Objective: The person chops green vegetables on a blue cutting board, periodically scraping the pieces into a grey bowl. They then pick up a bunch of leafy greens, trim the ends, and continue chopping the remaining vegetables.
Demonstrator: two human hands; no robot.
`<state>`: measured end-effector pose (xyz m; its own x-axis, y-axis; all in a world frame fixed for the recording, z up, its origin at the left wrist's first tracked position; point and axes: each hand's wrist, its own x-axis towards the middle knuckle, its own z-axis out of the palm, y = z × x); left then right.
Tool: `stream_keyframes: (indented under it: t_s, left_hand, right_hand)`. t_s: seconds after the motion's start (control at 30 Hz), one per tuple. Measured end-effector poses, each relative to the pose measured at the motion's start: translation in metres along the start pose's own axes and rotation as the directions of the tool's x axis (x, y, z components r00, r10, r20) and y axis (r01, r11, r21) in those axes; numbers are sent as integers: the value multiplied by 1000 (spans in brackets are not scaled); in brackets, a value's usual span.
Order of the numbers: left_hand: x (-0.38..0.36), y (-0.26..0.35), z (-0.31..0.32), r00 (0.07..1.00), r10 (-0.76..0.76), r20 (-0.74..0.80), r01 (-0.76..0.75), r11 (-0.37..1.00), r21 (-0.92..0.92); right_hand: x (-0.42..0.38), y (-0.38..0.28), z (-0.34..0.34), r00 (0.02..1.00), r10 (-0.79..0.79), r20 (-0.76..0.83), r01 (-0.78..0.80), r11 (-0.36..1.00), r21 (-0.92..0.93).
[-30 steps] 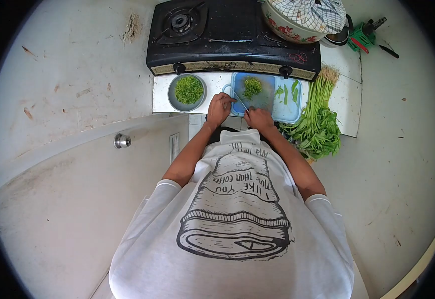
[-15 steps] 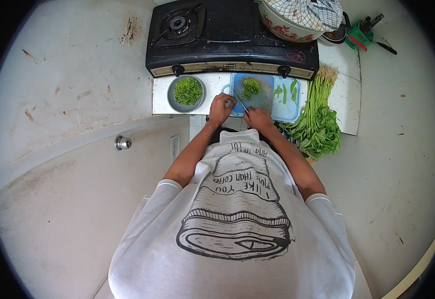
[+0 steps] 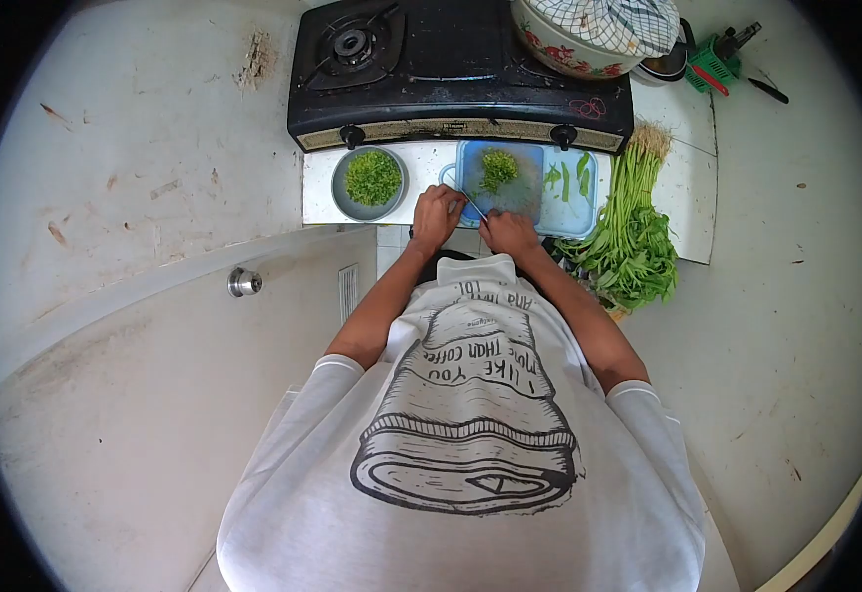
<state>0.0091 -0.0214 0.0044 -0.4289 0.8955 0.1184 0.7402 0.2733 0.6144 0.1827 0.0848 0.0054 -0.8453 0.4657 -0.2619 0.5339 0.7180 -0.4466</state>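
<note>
My right hand [image 3: 510, 235] is closed around a knife [image 3: 474, 205], whose thin blade points up and left over the near edge of the blue cutting board [image 3: 524, 202]. Close to the blade tip, my left hand [image 3: 438, 215] has its fingers pinched together at the board's left corner. Whatever those fingers hold is too small to make out. A small heap of chopped greens [image 3: 498, 170] lies on the board. To the left stands a grey bowl [image 3: 340, 202] with more finely chopped greens [image 3: 373, 178] in it.
A light blue tray [image 3: 577, 219] under the board carries several loose leaves [image 3: 566, 182]. Right of it lies a large bunch of leafy greens [image 3: 633, 232]. Behind are a black gas stove [image 3: 460, 94], a flowered pot [image 3: 559, 57] under a checked cloth, and a green basket [image 3: 714, 69].
My right hand and the knife have shifted slightly to the left and up, closer to my left hand. The greens, bowl and board look the same.
</note>
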Motion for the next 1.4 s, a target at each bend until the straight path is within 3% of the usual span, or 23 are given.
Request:
stream_keyframes:
  t_s: [0.1, 0.2, 0.5, 0.6, 0.7, 0.9, 1.1, 1.3, 1.4]
  left_hand:
    - [-1, -4, -5, 993, 118, 33, -119, 991, 53]
    - [2, -9, -10, 990, 142, 22, -143, 989, 29]
    - [12, -10, -5, 990, -66, 121, 80, 991, -109]
    - [15, -11, 1, 957, -267, 110, 286, 927, -242]
    - [17, -17, 3, 880, -428, 207, 475, 801, -363]
    - [17, -17, 6, 890, -437, 129, 455, 839, -298]
    - [15, -14, 5, 805, -539, 246, 586, 661, -468]
    - [17, -20, 12, 836, -519, 177, 548, 782, -296]
    - [18, -20, 13, 815, -543, 201, 579, 765, -282]
  right_hand:
    - [3, -1, 0, 1000, 8, 7, -8, 1000, -12]
    - [2, -1, -4, 999, 34, 32, -35, 999, 18]
    - [-4, 1, -16, 996, 58, 60, -59, 998, 16]
    - [-7, 0, -18, 995, 47, 84, -48, 999, 11]
    - [-7, -3, -19, 993, 36, 111, -36, 999, -3]
    - [-4, -1, -8, 1000, -17, 7, 17, 1000, -23]
    - [-1, -5, -12, 1000, 0, -7, 0, 1000, -9]
    - [-6, 6, -10, 998, 61, 31, -62, 997, 38]
    - [-6, 5, -12, 997, 41, 60, -43, 999, 26]
